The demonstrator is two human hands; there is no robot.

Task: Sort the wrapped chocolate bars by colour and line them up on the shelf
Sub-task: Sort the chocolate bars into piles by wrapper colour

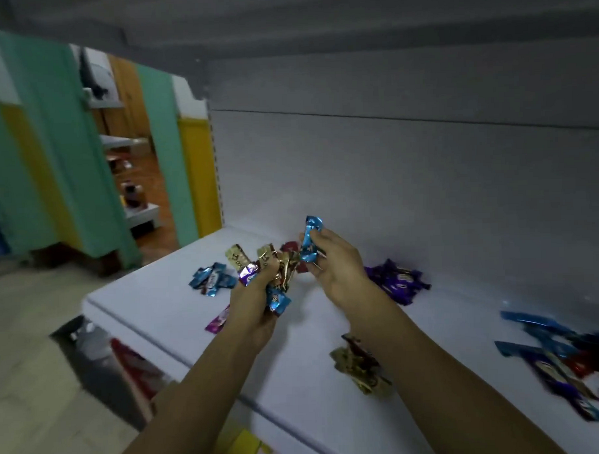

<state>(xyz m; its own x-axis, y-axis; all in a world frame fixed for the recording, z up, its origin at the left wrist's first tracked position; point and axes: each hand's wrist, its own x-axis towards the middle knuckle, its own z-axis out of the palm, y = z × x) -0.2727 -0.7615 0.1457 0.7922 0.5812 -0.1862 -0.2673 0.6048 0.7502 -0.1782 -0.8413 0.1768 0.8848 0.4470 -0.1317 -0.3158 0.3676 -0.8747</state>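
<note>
My left hand grips a mixed bunch of wrapped bars in gold, purple and light blue above the white shelf. My right hand pinches a single light blue bar, held upright just right of the bunch. On the shelf lie sorted groups: light blue bars at the left, a pink bar partly under my left wrist, purple bars behind my right hand, gold bars near my right forearm. Red bars show behind the bunch.
A mixed, blurred pile of blue, purple and red bars lies at the shelf's right. The grey back panel stands close behind. A lower shelf with red and yellow packs shows below the front edge; an aisle opens left.
</note>
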